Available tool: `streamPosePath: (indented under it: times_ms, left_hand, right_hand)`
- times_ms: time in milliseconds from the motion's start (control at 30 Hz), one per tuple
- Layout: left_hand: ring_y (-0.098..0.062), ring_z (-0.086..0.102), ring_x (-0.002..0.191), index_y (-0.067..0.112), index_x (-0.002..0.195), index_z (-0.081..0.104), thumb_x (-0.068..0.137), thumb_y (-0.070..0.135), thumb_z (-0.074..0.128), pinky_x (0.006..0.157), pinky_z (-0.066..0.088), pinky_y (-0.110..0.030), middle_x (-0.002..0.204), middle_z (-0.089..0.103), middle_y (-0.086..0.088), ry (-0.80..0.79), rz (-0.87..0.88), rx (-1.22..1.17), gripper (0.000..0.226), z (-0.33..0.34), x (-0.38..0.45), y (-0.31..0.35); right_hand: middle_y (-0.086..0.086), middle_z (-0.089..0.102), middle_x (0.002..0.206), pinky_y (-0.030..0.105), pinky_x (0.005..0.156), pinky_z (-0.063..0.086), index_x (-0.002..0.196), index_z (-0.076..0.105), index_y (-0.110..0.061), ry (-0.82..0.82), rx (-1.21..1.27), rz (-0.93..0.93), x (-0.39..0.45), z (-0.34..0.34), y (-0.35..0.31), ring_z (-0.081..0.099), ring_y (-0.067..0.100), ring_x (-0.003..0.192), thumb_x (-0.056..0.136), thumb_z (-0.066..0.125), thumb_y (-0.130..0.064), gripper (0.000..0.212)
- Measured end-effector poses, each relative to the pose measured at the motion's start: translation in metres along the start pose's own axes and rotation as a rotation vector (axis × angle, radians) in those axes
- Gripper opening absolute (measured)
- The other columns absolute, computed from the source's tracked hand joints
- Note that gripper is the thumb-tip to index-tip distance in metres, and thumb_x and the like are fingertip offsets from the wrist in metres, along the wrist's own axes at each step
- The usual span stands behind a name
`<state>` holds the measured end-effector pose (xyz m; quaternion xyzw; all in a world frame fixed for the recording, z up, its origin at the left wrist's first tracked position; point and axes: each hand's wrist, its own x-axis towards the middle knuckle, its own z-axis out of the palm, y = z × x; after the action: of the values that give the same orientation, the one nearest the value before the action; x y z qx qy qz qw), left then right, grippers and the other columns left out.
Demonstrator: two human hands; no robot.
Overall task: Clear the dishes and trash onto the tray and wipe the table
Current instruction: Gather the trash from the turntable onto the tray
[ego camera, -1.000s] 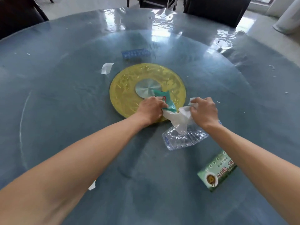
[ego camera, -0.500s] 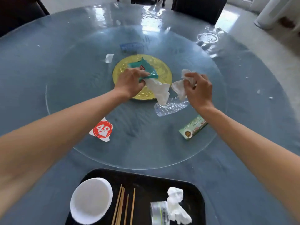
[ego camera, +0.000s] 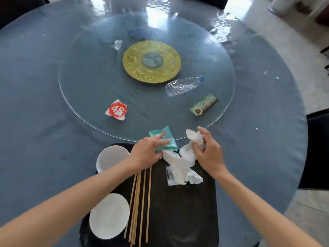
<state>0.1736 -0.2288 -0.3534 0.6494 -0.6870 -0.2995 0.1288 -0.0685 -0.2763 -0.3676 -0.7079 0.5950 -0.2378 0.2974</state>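
Note:
My left hand [ego camera: 146, 151] grips a teal tissue packet [ego camera: 162, 138] with a white tissue hanging from it, over the far end of the black tray [ego camera: 187, 211]. My right hand [ego camera: 208, 152] clutches a crumpled white tissue [ego camera: 194, 139] just right of it. The tray holds a white bowl [ego camera: 111, 157], a white plate [ego camera: 109, 215], several wooden chopsticks [ego camera: 140, 202] and crumpled tissues [ego camera: 185, 173]. On the glass turntable [ego camera: 89, 86] lie a crushed plastic bottle [ego camera: 183, 85], a green card [ego camera: 203, 104], a red-and-white "48" wrapper [ego camera: 116, 110], a white scrap [ego camera: 117, 44] and a blue item [ego camera: 138, 33].
A gold disc [ego camera: 151, 62] marks the turntable's centre. The round table [ego camera: 35, 86] has a blue cloth under clear film, with small white scraps [ego camera: 270, 75] at the right. Dark chairs stand at the right edge [ego camera: 318, 148] and at the far side.
Both hands have pulled back from the turntable's centre to the tray's far end, carrying the teal packet and the tissues. The bottle lies uncovered beside the gold disc. The view has tilted down.

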Motion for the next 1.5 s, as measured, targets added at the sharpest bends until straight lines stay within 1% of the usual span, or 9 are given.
streamPosePath:
  times_ms: [300,533,633,800,1000,1100,1333,1400,1500]
  left_hand:
    - [-0.028,0.025,0.151,0.046,0.158,0.021,0.095,0.016,0.056,0.101,0.053,-0.043,0.166,0.025,0.01,-0.168,-0.041,0.281,0.078,0.071,-0.033,-0.017]
    - [-0.033,0.011,0.155,0.065,0.147,-0.012,0.089,0.03,0.07,0.106,0.048,-0.047,0.17,-0.004,-0.006,-0.361,0.044,0.37,0.107,0.031,-0.015,-0.021]
    - [-0.03,0.007,0.156,0.063,0.15,-0.007,0.085,0.039,0.072,0.111,0.044,-0.048,0.17,-0.005,-0.007,-0.343,0.104,0.417,0.106,-0.017,0.01,-0.036]
    - [-0.023,0.01,0.155,0.055,0.155,0.01,0.091,0.05,0.061,0.119,0.033,-0.05,0.169,0.011,0.001,-0.005,0.001,0.326,0.082,-0.123,0.1,-0.097]
    - [-0.026,0.01,0.155,0.041,0.159,0.022,0.095,0.046,0.058,0.121,0.028,-0.052,0.169,0.014,0.003,0.237,-0.259,0.3,0.073,-0.223,0.231,-0.193]
    - [-0.027,0.009,0.156,0.037,0.16,0.02,0.096,0.042,0.057,0.121,0.026,-0.053,0.17,0.009,0.002,0.282,-0.343,0.253,0.074,-0.231,0.284,-0.228]
    - [-0.027,-0.004,0.157,0.038,0.161,0.008,0.102,0.032,0.049,0.121,0.025,-0.049,0.171,-0.007,0.003,0.296,-0.343,0.273,0.072,-0.213,0.393,-0.29]
    - [-0.032,0.008,0.156,0.033,0.162,0.011,0.105,0.028,0.045,0.123,0.025,-0.048,0.171,0.001,-0.002,0.296,-0.335,0.25,0.067,-0.208,0.416,-0.304]
    - [-0.043,0.05,0.129,0.013,0.15,0.041,0.106,0.019,0.041,0.103,0.044,-0.05,0.146,0.05,-0.02,0.414,-0.321,0.331,0.045,-0.201,0.434,-0.321]
  right_hand:
    - [0.0,0.067,0.128,0.037,0.098,0.048,0.15,0.048,-0.025,-0.26,-0.189,0.138,-0.055,0.025,0.047,0.056,0.027,0.12,0.092,0.069,-0.021,0.062]
    - [-0.006,0.065,0.126,0.042,0.093,0.053,0.142,0.058,-0.026,-0.153,-0.269,-0.158,0.0,0.021,0.025,0.056,0.023,0.116,0.088,0.076,-0.04,0.058]
    - [-0.003,0.063,0.129,0.044,0.098,0.051,0.142,0.058,-0.024,-0.114,-0.256,-0.228,0.058,0.025,0.001,0.052,0.025,0.118,0.091,0.075,-0.031,0.054]
    - [0.001,0.049,0.154,0.046,0.109,0.04,0.151,0.049,-0.026,-0.104,-0.253,-0.148,0.175,0.04,-0.035,0.043,0.033,0.138,0.093,0.072,-0.028,0.062]
    - [-0.001,0.005,0.174,0.054,0.122,0.02,0.159,0.014,-0.056,-0.284,-0.579,-0.128,0.28,0.065,-0.028,0.005,0.026,0.159,0.082,0.057,-0.077,0.09]
    - [-0.003,0.008,0.174,0.051,0.124,0.014,0.158,0.015,-0.057,-0.287,-0.563,-0.162,0.304,0.093,-0.017,0.004,0.023,0.16,0.08,0.044,-0.083,0.088]
    - [-0.005,0.022,0.171,0.049,0.123,0.01,0.153,0.034,-0.055,-0.131,-0.382,-0.194,0.394,0.156,-0.046,0.01,0.02,0.16,0.085,0.065,-0.071,0.077]
    - [-0.006,0.022,0.171,0.047,0.123,0.009,0.152,0.036,-0.055,-0.107,-0.377,-0.201,0.41,0.166,-0.051,0.009,0.018,0.159,0.083,0.072,-0.064,0.079]
    - [-0.007,0.025,0.17,0.046,0.122,0.011,0.15,0.04,-0.051,-0.047,-0.349,-0.22,0.42,0.179,-0.051,0.011,0.016,0.159,0.082,0.075,-0.061,0.077]
